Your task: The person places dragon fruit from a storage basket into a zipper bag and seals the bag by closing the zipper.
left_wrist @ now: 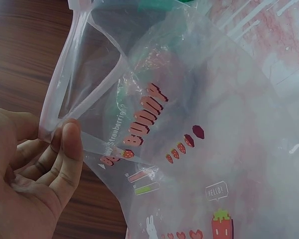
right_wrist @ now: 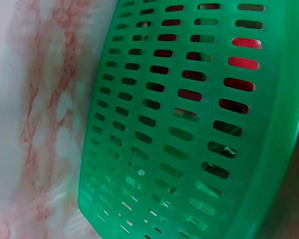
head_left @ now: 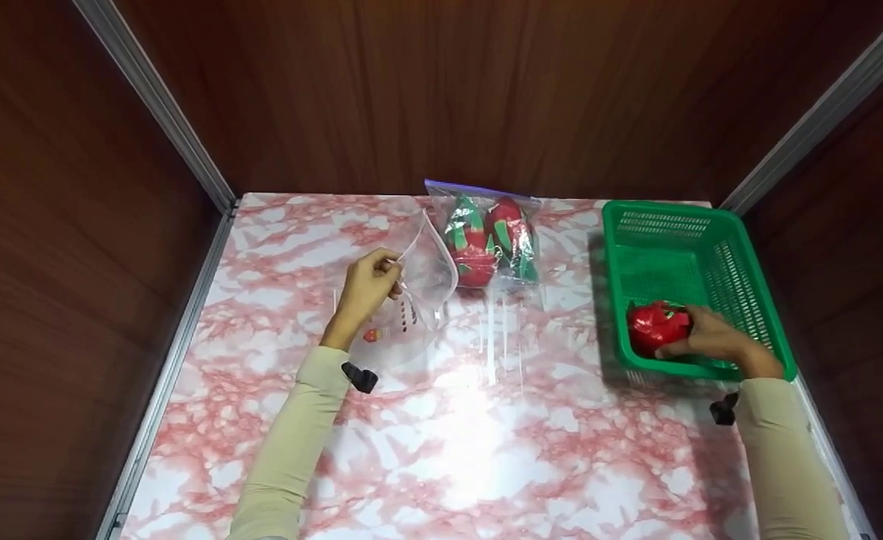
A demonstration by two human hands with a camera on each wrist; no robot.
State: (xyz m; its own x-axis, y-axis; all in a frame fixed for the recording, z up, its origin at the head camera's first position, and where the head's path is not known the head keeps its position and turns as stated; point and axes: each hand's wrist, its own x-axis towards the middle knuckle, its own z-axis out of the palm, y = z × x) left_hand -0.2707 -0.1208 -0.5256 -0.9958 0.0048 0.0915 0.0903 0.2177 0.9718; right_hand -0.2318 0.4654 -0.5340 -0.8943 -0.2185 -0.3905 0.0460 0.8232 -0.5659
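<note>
"Where is the left hand point(head_left: 370, 285), and what are its fingers doing?"

"Over the left half of the table point(head_left: 561, 450). Thumb and fingers are clamped on the edge of a clear bag point(head_left: 426, 300), whose mouth gapes. The left wrist view shows strawberries, a rabbit and the word 'BUNNY' printed on it."

"And the right hand point(head_left: 719, 339)?"

"It reaches inside the green basket point(head_left: 614, 277), at the end nearer the person. Fingers and thumb are clamped on a red fruit point(head_left: 657, 326) with bits of green."

"Is the fruit lifted off the basket floor?"

"I can't tell. From the right wrist, only patches of red show through the slots in the basket's side."

"What's between the hands?"

"A second bag point(head_left: 479, 190) with a purple top edge, lying near the back wall point(head_left: 441, 90). Two red and green fruits point(head_left: 473, 259) are in it, side by side. The clear bag is just beside it; whether they touch, I can't say."
</note>
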